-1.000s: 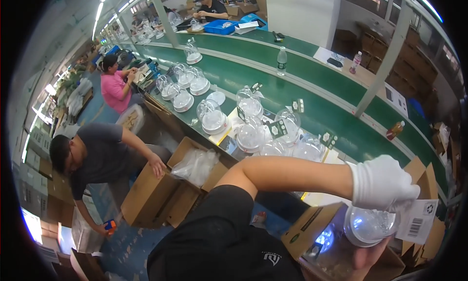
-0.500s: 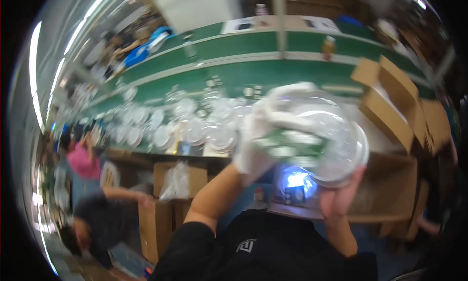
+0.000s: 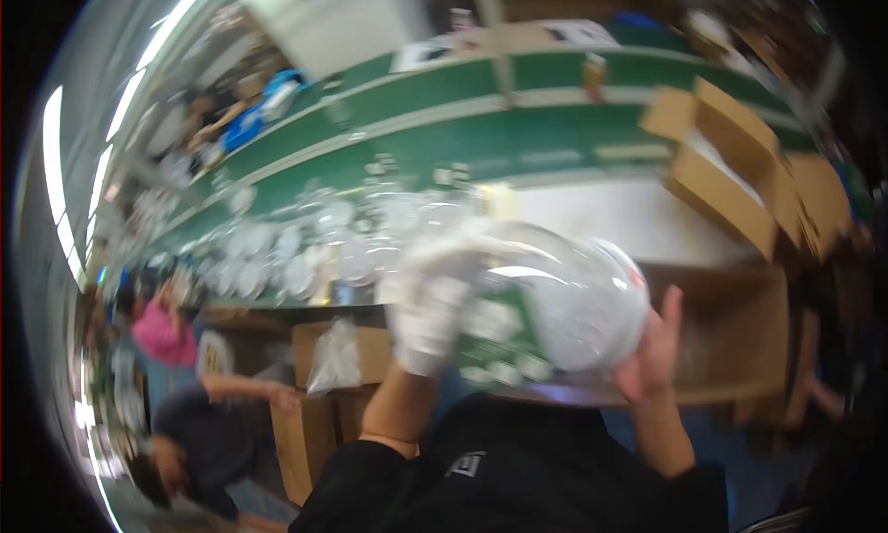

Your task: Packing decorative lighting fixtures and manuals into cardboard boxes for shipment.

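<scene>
Two hands bracket a clear dome at mid-frame, its white base turned rightward. The gloved left hand curls around its left side, too blurred to tell what the fingers pinch; the bare right hand, one digit spread upward, props the base. Within half a second the dome has shifted lower and left, and the bright glow below no longer shows. A green card lies against it. Right of centre gapes an open carton; the dome, apparently, is not yet set down.
</scene>
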The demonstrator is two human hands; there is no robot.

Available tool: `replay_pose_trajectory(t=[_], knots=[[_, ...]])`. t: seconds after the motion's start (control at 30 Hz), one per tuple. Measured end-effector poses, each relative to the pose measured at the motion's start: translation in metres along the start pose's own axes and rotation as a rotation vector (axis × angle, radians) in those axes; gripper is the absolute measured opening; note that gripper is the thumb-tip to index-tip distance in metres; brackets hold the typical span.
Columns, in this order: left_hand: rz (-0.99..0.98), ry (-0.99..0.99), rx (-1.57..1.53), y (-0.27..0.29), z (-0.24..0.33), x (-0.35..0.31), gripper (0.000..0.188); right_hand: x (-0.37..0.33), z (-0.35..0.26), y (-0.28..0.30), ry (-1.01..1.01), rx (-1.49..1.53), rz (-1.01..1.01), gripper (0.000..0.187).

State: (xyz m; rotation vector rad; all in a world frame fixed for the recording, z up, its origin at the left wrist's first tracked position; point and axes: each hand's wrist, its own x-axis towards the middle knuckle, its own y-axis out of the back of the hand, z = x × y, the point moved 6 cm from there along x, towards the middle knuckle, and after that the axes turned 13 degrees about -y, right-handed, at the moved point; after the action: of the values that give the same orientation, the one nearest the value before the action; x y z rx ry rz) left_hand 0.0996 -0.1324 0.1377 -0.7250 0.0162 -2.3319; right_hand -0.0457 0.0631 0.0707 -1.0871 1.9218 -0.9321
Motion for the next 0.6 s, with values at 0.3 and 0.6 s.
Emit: replay_pose_trajectory(t=[0.3, 0.6], knots=[[-0.477, -0.375, 0.342, -0.07, 0.027, 0.023, 0.051, -0.01, 0.004, 0.045, -0.031, -0.043, 0.192, 0.06], [-0.358, 0.004, 0.479, -0.035, 0.015, -0.009, 0.088, -0.011, -0.011, 0.052, 0.325, -0.023, 0.434, 0.069]])
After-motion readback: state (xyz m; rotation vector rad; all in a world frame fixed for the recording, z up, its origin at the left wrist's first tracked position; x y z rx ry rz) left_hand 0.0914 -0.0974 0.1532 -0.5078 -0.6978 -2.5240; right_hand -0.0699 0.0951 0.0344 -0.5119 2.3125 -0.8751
